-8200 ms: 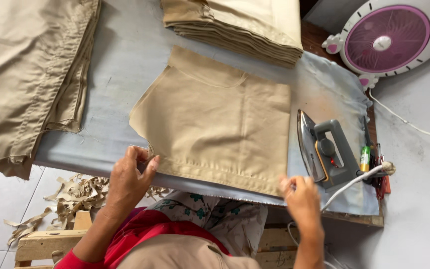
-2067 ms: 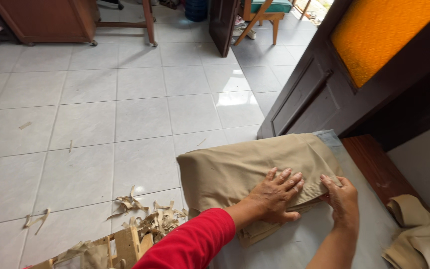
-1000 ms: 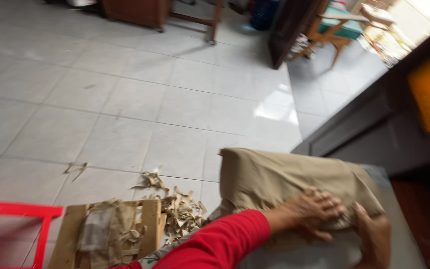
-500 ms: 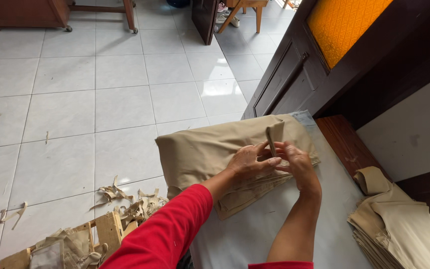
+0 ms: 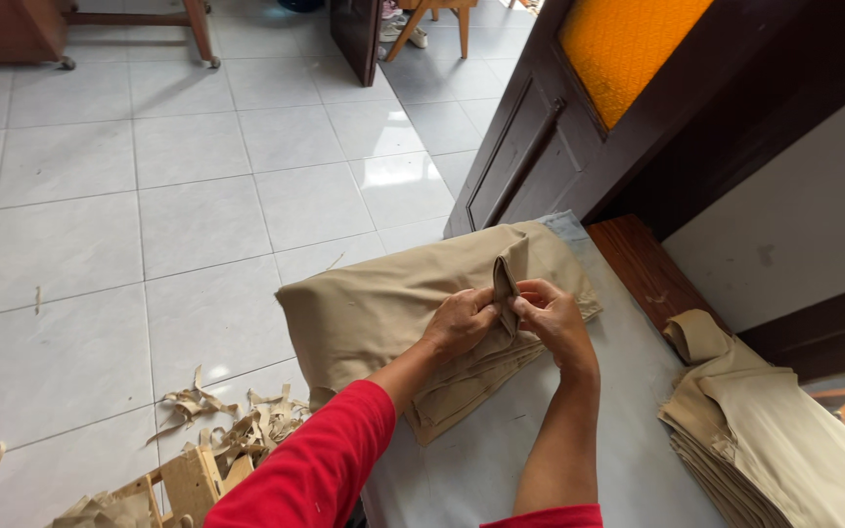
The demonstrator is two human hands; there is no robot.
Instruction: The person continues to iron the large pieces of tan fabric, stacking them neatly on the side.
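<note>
Far left on the tiled floor (image 5: pixel 100 225) there's a heap of khaki fabric scraps (image 5: pixel 217 430) w/ a bit of a wooden crate (image 5: pixel 183 484) poking in at the bottom edge. Next over is the pile of khaki fabric (image 5: pixel 374 313), sitting on the left end of the grey worktop (image 5: pixel 559 469) and hanging a little over its edge. Its long axis runs roughly lower-left to upper-right, far end pointing toward the dark wooden door (image 5: pixel 559 147) w/ the orange glass pane (image 5: pixel 623 49).

Left hand (image 5: pixel 460 323), red sleeve, is on top of the pile, fingers closed pinching a small folded khaki piece (image 5: pixel 505 291). That piece stands up on end, narrow, long axis close to vertical, top end pointing up and away from the person. Right hand (image 5: pixel 552 321) is right beside it, fingertips clamped on the same piece from the other side, so both hands are together on it, pretty much touching.

Further right the worktop is bare grey cloth, w/ a brown wooden edge strip (image 5: pixel 647 279) along the back. Far right, a second stack of folded khaki pieces (image 5: pixel 775 430), well apart from the hands, runs off the frame's corner.
</note>
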